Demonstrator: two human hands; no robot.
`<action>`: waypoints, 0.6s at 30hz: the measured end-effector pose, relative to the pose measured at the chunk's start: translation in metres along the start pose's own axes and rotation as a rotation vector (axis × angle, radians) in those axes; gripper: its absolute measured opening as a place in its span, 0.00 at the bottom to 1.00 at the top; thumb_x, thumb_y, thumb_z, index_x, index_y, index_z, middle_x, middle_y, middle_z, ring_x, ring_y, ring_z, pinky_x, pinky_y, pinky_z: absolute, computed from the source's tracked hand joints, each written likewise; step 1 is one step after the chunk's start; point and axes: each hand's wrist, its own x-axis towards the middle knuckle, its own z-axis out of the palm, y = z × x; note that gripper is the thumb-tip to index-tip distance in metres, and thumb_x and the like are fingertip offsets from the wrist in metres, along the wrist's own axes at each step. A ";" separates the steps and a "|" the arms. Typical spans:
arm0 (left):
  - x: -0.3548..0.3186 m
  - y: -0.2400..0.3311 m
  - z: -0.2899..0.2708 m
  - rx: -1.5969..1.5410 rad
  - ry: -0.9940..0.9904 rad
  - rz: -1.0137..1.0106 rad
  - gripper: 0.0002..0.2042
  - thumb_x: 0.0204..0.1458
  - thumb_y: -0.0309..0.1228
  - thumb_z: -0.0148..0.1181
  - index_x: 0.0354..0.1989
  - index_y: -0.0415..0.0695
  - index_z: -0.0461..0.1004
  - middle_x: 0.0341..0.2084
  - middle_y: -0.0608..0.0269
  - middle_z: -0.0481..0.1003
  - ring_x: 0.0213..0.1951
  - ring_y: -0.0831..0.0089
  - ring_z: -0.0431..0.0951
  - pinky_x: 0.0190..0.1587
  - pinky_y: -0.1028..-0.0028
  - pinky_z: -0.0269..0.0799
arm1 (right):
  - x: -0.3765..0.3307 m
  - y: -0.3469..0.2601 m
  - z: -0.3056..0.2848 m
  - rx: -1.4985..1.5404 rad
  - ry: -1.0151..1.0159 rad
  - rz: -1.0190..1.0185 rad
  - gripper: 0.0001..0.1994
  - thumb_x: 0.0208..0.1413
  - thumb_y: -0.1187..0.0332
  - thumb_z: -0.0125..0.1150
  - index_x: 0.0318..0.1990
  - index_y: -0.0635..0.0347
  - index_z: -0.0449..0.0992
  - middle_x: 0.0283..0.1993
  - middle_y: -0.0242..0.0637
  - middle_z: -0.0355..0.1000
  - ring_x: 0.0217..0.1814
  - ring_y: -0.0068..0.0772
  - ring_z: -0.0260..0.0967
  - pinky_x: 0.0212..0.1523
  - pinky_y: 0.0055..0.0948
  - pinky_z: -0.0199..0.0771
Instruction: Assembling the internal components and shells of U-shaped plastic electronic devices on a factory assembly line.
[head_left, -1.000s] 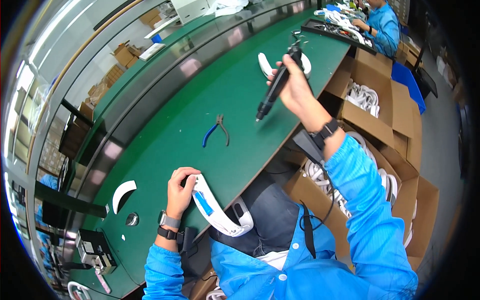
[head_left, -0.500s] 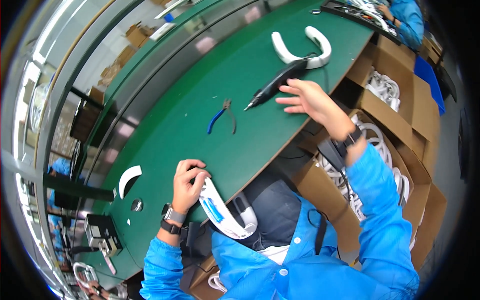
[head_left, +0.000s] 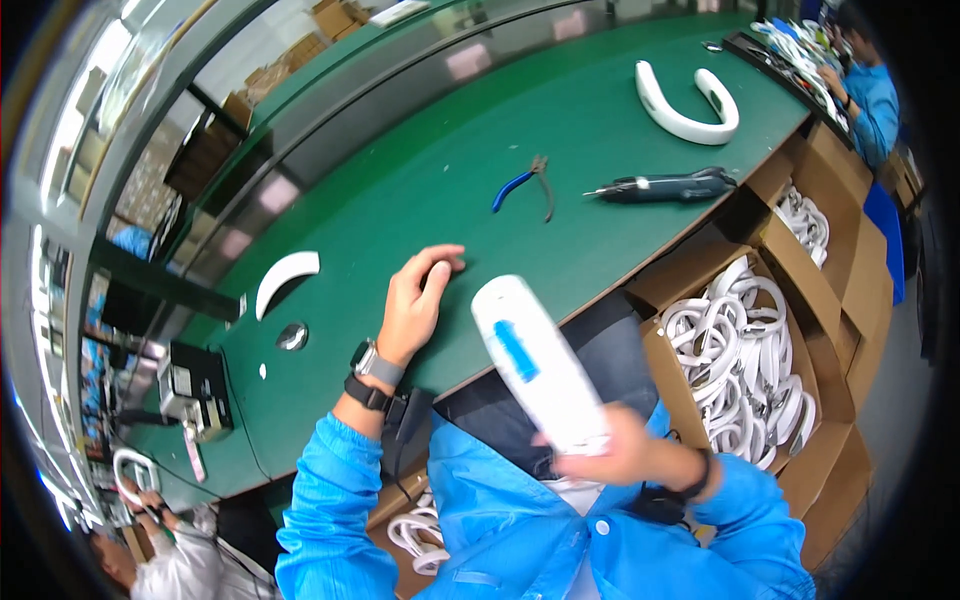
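Note:
My right hand (head_left: 625, 448), smeared by motion, grips the lower end of a white curved neck fan shell (head_left: 535, 350) with a blue part set in its side. The shell is held tilted over my lap at the bench's front edge. My left hand (head_left: 415, 300) rests by the green bench top, fingers loosely curved and thumb apart, holding nothing, to the left of the shell's upper end. Beyond the hands lie pliers (head_left: 525, 185) with one blue handle and a dark electric screwdriver (head_left: 670, 187). A white U-shaped neck fan shell (head_left: 690, 120) lies at the far right.
Cardboard boxes (head_left: 655, 365) of white curved shells stand right of the bench (head_left: 380, 215). Another curved white piece (head_left: 285, 275) and a small shiny dark object (head_left: 292, 336) lie left. Co-workers (head_left: 872, 110) sit at both ends. A metal shelf frame runs along the back.
My right hand has left the screwdriver's side and now holds the shell. My left hand has let go of the shell. The screwdriver now lies turned, apart from the U-shaped shell.

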 end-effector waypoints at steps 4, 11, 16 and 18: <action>-0.009 0.001 -0.029 0.299 -0.083 0.032 0.09 0.56 0.27 0.57 0.42 0.40 0.80 0.38 0.58 0.80 0.42 0.69 0.78 0.48 0.72 0.72 | -0.048 -0.141 -0.015 -0.159 0.378 0.008 0.24 0.42 0.67 0.76 0.48 0.67 0.77 0.39 0.37 0.80 0.36 0.29 0.78 0.39 0.26 0.77; -0.054 0.017 -0.062 0.395 -0.219 0.014 0.13 0.56 0.28 0.57 0.48 0.41 0.78 0.49 0.53 0.77 0.51 0.60 0.76 0.56 0.65 0.70 | 0.111 -0.155 -0.062 -1.499 -0.099 -0.461 0.15 0.46 0.64 0.67 0.44 0.54 0.78 0.30 0.47 0.75 0.37 0.50 0.75 0.37 0.46 0.73; -0.097 0.013 -0.040 0.755 -0.220 0.161 0.24 0.57 0.30 0.52 0.65 0.48 0.66 0.69 0.51 0.58 0.70 0.50 0.55 0.70 0.58 0.51 | 0.236 -0.058 -0.035 -1.616 -0.173 -0.497 0.16 0.50 0.63 0.66 0.48 0.50 0.77 0.38 0.42 0.78 0.44 0.49 0.77 0.43 0.46 0.77; -0.101 0.014 -0.041 0.812 -0.213 0.123 0.25 0.58 0.32 0.51 0.66 0.49 0.65 0.69 0.51 0.57 0.71 0.51 0.53 0.71 0.58 0.50 | 0.264 -0.019 -0.017 -1.587 -0.152 -0.566 0.16 0.51 0.61 0.66 0.48 0.50 0.77 0.41 0.42 0.79 0.44 0.48 0.78 0.43 0.44 0.78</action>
